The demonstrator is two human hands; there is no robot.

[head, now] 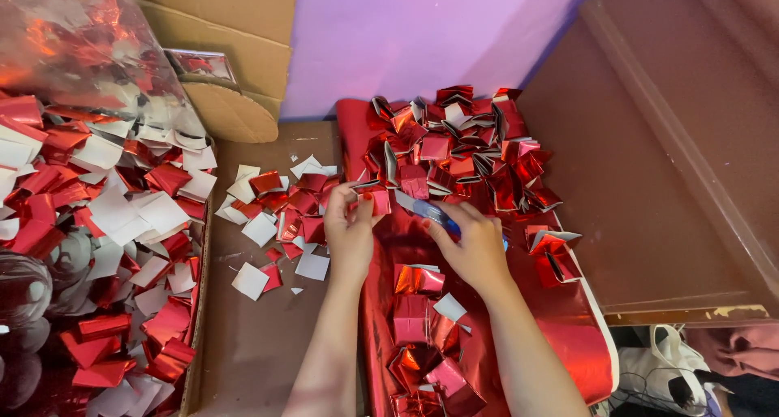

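The left hand [350,229] pinches a small folded piece of red foil paper [375,201] between thumb and fingertips, holding it up just above the middle of the scene. The piece is shiny red on one side, with a pale white backing showing along its folded edge. The right hand [473,242] is closed around a pair of scissors with a blue handle [438,216]; the metal blades [406,199] point left and meet the edge of the held piece.

Both hands work over a long sheet of glossy red foil [568,336] spread across the surface and running from near to far. At its far end lies a heap of folded red pieces [462,153], many standing open so that their white insides show. More folded pieces [418,324] lie on the sheet near the forearms. To the left of the sheet, a loose scatter of flat cut squares [276,214], red and white, rests on the brown surface [260,352].

At far left a cardboard tray [195,360] is piled with many more squares. A cardboard box [235,52] stands against a purple wall [422,36]. A brown panel [665,165] rises on the right.
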